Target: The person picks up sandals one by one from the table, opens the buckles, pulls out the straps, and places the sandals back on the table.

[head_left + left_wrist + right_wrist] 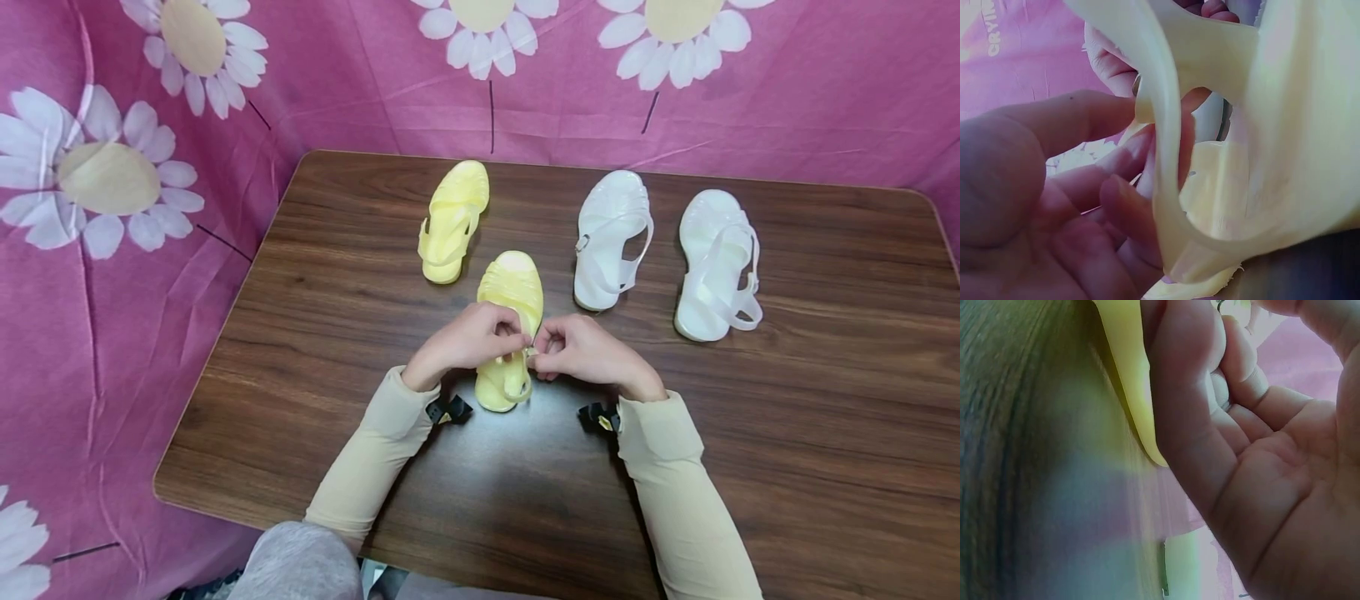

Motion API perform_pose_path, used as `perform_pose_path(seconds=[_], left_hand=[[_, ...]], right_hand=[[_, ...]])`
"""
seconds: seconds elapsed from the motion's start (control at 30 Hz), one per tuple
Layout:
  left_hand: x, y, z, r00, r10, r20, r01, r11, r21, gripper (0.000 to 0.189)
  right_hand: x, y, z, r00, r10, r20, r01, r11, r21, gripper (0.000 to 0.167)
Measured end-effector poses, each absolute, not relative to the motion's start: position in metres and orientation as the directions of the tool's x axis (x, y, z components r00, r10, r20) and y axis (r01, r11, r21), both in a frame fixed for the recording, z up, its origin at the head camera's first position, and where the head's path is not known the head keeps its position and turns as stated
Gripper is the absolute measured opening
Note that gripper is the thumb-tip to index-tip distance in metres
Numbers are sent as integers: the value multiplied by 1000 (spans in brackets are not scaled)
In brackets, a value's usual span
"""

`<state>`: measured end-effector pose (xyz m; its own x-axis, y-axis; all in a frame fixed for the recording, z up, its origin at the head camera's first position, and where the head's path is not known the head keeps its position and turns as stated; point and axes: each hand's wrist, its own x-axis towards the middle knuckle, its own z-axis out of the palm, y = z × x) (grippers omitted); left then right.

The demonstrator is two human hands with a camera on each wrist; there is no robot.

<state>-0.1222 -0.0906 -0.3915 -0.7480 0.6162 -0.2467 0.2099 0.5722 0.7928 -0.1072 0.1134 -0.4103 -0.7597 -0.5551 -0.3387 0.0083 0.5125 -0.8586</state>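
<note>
A yellow jelly sandal (512, 283) lies on the table, toe pointing away, between both hands. My left hand (480, 335) reaches across it from the left and pinches its ankle strap (1169, 125) near the buckle. From the other side my right hand (588, 352) has its fingertips at the same strap and buckle, pinching there. The left wrist view shows the strap's loop close up, thumb and fingers meeting on it. In the right wrist view the fingers (1191, 394) curl beside the yellow sandal's edge (1135, 381); the buckle itself is mostly hidden.
A second yellow sandal (453, 221) lies farther back to the left. Two white sandals, one with a fastened-looking strap (611, 242) and one with a loose strap (714, 267), lie to the right. A pink flowered cloth (562, 108) hangs behind the wooden table (840, 400).
</note>
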Motion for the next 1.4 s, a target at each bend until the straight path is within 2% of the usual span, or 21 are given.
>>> perform_pose_path(seconds=[0.3,0.47,1.07,1.4], left_hand=[[-122,-90,-392,-797,542,-266,112,565,817,10],[-122,-89,-392,-798,533,-283,79,556,827,11],[-125,-93,-395,-786,526,-323,-17,505,863,15],[-125,-92,-395,-793,517,-323,-22,504,863,14]], right_hand=[[-107,113,-406,-789,-538,-298,25,457,-889,14],[-107,113,-406,-793,-546,-272,45,392,-919,23],[-108,118,-409,-758,-607,-240,25,341,-940,23],[-107,120,-406,-781,-587,-214,-18,363,-932,25]])
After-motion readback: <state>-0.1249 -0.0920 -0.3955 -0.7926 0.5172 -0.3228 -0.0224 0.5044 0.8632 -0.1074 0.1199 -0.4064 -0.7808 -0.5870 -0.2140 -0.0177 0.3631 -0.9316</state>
